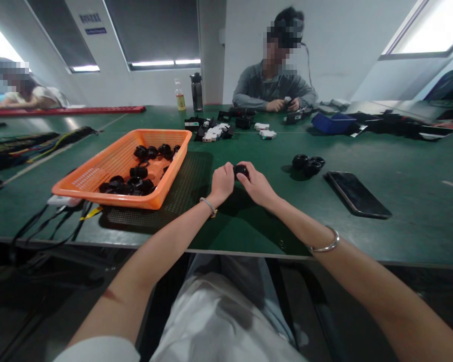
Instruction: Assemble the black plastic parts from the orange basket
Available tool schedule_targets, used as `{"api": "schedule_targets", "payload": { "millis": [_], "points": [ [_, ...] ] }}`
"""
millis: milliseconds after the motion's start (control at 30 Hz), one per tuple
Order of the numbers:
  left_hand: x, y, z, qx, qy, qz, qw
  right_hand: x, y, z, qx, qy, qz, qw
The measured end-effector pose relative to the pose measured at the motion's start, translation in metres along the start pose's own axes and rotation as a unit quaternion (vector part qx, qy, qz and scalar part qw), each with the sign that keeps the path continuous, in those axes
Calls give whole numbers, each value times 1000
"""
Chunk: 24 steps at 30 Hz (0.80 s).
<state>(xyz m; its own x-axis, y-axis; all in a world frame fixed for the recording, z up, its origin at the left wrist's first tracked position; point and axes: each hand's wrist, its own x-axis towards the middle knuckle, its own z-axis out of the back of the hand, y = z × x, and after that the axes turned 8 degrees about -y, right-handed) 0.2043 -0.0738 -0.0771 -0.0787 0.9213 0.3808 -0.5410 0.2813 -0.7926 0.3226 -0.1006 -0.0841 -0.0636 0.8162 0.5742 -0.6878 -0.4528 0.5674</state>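
Over the green table, my left hand [222, 182] and my right hand [260, 185] meet around a small black round plastic fitting [241, 169]. My left fingers close on its left side, and my right thumb and fingers grip its right side. Part of the piece is hidden by the fingers, so its exact kind does not show. Left of my hands stands an orange perforated basket [158, 199] with several black round fittings [126, 186] inside. Beyond my right hand, a small cluster of similar black fittings [308, 165] sits on the tabletop.
A smartphone [357, 194] lies at the right. Farther back are black and white parts [216, 131], a blue bin [332, 122], a bottle [180, 95] and a dark flask [197, 92]. Across the table a person [274, 83] handles a small part. Cables [41, 143] lie left.
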Motion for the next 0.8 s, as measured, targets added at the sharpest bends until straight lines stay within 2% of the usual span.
{"api": "schedule_targets", "payload": {
  "millis": [100, 200, 333, 533, 633, 733, 800],
  "points": [
    [3, 5, -4, -56, 4, 24, 998, 2, -6, 0, -6, 8, 38, 999],
    [7, 10, -9, -106, 27, 82, 991, 3, -10, 2, -34, 20, 85, 996],
    [8, 11, -13, -110, 67, 138, 982, 5, -10, 7, -76, 20, 125, 989],
    [-2, 0, -2, -23, 18, 71, 997, 4, -3, 11, -111, 30, 136, 984],
    [-5, -5, 2, -6, 13, 82, 997, 1, 1, 6, -102, 8, 114, 988],
    [-5, -7, 1, -19, 16, 114, 993, -1, 5, 0, -91, -16, 43, 995],
    [-4, -8, 0, -23, 12, 114, 993, -2, 9, -2, -86, -28, -7, 996]
  ]
}}
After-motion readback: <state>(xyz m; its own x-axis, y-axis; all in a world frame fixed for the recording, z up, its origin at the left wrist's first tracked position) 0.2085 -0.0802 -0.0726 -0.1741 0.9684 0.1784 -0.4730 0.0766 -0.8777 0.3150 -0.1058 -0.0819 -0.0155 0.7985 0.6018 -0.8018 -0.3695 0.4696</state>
